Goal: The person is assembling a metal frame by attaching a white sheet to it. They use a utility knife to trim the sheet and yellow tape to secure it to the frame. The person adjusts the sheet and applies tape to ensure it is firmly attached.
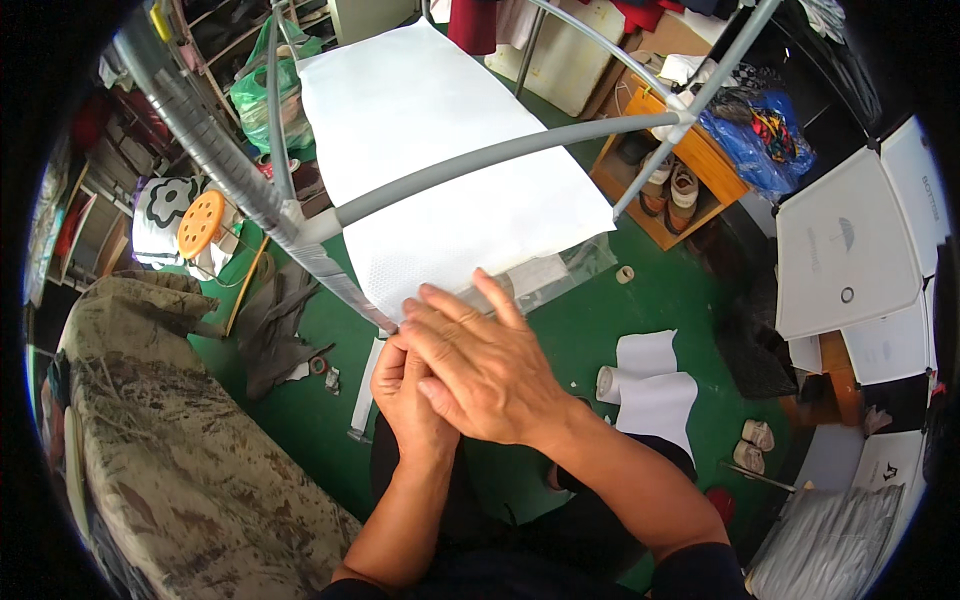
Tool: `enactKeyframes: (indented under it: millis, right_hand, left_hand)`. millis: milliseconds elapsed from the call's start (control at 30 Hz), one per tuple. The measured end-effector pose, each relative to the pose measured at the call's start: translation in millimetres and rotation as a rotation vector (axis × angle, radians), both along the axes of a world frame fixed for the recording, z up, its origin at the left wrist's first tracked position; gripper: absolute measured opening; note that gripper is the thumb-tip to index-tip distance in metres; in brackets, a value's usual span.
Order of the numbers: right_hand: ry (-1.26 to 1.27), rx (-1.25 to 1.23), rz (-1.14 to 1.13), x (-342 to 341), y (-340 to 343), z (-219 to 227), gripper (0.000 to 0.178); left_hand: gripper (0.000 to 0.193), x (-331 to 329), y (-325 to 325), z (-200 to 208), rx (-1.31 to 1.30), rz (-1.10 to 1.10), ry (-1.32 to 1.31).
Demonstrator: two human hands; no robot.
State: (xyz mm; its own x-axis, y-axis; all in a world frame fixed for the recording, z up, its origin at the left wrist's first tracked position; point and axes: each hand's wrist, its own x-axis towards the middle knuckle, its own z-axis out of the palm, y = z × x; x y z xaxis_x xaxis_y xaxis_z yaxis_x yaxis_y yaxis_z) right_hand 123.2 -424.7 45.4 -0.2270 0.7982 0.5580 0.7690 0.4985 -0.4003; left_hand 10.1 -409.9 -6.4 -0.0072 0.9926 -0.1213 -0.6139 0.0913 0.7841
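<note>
"Where are your hands?"

"In front of you, overlapping. Your right hand (pixel 495 375) lies across your left hand (pixel 412 400), its fingers stretched out and its thumb standing apart from them (one finger lifts well away from the rest)."

"And your left grip?"

"Its fingers are curled near the lower end of the taped pole (pixel 215 150), partly covered by your right hand. I can't tell whether they pinch anything."

"Where does your white sheet (pixel 450 110) lie?"

"Just beyond your fingers, spread out away from you, with the curved grey tube (pixel 500 155) crossing in front of it. A clear plastic strip (pixel 580 272) runs along its near edge."

"What else is around you?"

"A partly unrolled white roll (pixel 655 395) on the green floor (pixel 700 320) to your right, and a camouflage-patterned cover (pixel 170 430) to your left."
</note>
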Motion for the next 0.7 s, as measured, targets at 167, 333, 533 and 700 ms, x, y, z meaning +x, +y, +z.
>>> enactKeyframes:
  millis: [167, 333, 533, 700]
  right_hand:
    - [0.034, 0.091, 0.031, 8.9, 0.1, 5.1, 0.044]
    - [0.508, 0.052, -0.599, 82.9, -15.6, -17.8, 0.027]
    - [1.485, -0.39, -0.702, 107.5, -5.0, -22.2, 0.04]
    - [1.716, -0.483, -0.448, 121.1, -1.2, -35.3, 0.021]
  left_hand:
    - [0.013, -3.2, 2.7, -5.5, -0.005, 0.031, 0.012]
    - [0.012, -2.8, 2.4, -4.6, 0.009, -0.013, 0.138]
    - [0.011, -5.2, 2.3, -7.0, -0.003, -0.008, 0.123]
    - [0.011, -0.3, 2.1, -4.1, -0.009, 0.015, 0.162]
